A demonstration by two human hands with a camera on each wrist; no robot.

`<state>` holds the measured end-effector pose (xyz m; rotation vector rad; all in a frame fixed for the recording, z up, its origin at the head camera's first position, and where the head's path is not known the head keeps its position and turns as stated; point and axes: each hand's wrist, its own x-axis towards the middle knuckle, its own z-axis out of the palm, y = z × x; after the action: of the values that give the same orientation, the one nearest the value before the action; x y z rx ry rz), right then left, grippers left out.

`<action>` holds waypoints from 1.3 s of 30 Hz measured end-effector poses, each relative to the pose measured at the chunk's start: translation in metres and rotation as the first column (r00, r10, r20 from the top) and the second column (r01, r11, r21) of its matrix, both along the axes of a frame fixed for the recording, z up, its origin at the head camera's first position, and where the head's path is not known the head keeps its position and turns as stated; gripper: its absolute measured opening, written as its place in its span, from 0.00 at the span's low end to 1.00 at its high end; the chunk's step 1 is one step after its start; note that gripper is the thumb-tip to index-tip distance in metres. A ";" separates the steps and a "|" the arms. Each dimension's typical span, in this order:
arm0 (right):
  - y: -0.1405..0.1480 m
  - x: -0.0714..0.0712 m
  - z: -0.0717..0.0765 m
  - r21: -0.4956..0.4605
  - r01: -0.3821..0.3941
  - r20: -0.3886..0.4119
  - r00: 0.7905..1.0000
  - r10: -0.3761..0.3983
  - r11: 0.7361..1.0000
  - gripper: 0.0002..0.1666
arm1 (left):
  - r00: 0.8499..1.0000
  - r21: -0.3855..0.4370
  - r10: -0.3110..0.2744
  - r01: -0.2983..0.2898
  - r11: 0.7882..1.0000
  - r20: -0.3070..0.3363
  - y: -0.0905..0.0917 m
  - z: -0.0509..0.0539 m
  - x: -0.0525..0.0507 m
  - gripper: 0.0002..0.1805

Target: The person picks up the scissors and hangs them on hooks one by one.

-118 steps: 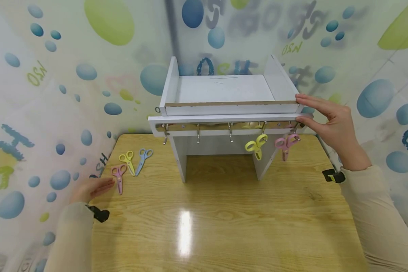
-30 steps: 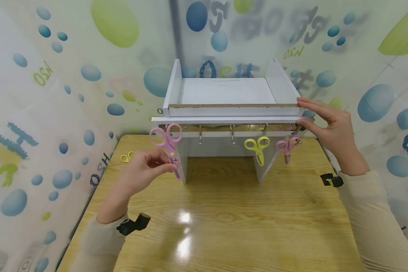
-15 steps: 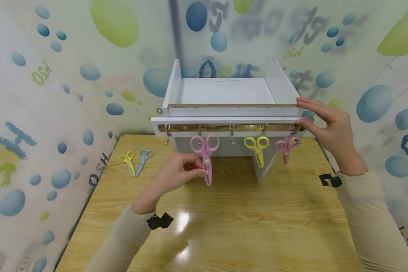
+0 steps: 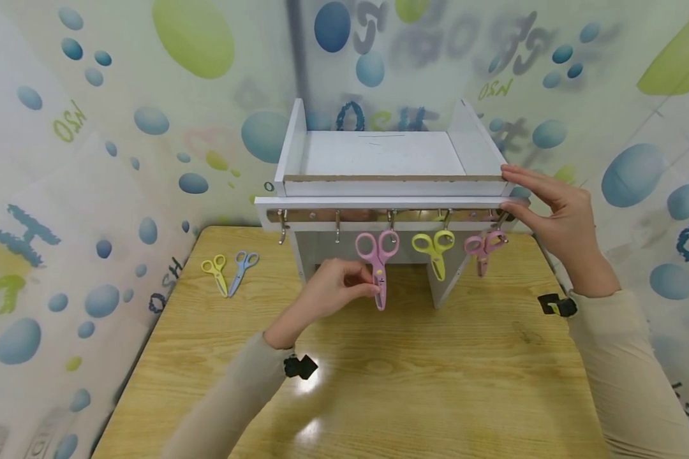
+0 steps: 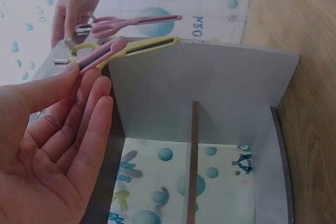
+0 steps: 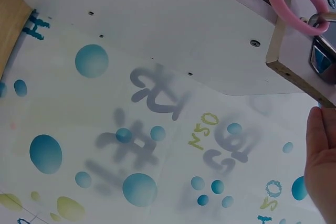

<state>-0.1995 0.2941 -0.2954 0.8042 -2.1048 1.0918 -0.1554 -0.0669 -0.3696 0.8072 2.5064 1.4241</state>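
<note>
My left hand (image 4: 335, 290) pinches a pair of pink scissors (image 4: 381, 260) by the blades, handle loops up, in front of the middle hook (image 4: 392, 220). The loops overlap that hook in the head view; whether they are on it I cannot tell. My right hand (image 4: 559, 207) holds the right end of the white shelf (image 4: 379, 188), fingers on its upper corner and thumb by the hook rail (image 4: 316, 215). Yellow scissors (image 4: 436, 254) and a second pink pair (image 4: 482, 250) hang from hooks to the right. The right wrist view shows a pink loop (image 6: 283, 11) around a hook.
Small yellow scissors (image 4: 218, 275) and blue scissors (image 4: 241, 271) lie on the wooden table (image 4: 413, 382), left of the shelf. Two hooks on the rail's left, the outer hook (image 4: 282, 228) and its neighbour (image 4: 337, 228), carry nothing. A patterned wall (image 4: 207, 115) stands close behind.
My left hand has picked up the pink scissors from the table at left and carried them right along the rail, now to the middle hook. My right hand stays at the shelf's end.
</note>
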 end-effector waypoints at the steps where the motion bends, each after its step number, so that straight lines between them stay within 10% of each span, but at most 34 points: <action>1: 0.000 0.000 0.000 -0.001 -0.002 0.003 1.000 0.002 1.000 0.34 | 1.000 0.000 0.002 -0.002 1.000 -0.002 0.001 -0.002 -0.001 0.05; 20: -0.001 0.001 -0.001 -0.035 -0.023 0.009 1.000 0.023 0.999 0.31 | 0.993 0.027 0.120 -0.120 0.992 0.018 -0.015 -0.036 -0.008 0.06; 28: -0.001 0.000 -0.002 -0.037 -0.023 0.013 1.000 0.024 0.999 0.31 | 0.978 0.049 0.158 -0.166 0.985 0.134 -0.056 -0.059 -0.010 0.11; 39: -0.001 0.000 -0.001 -0.045 -0.019 0.019 1.000 0.020 0.999 0.31 | 0.922 0.062 0.254 -0.283 0.957 0.294 -0.136 -0.085 -0.013 0.17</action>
<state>-0.1993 0.2928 -0.2969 0.7973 -2.0851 1.1567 -0.1687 -0.2033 -0.4550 0.2485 2.4034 1.6313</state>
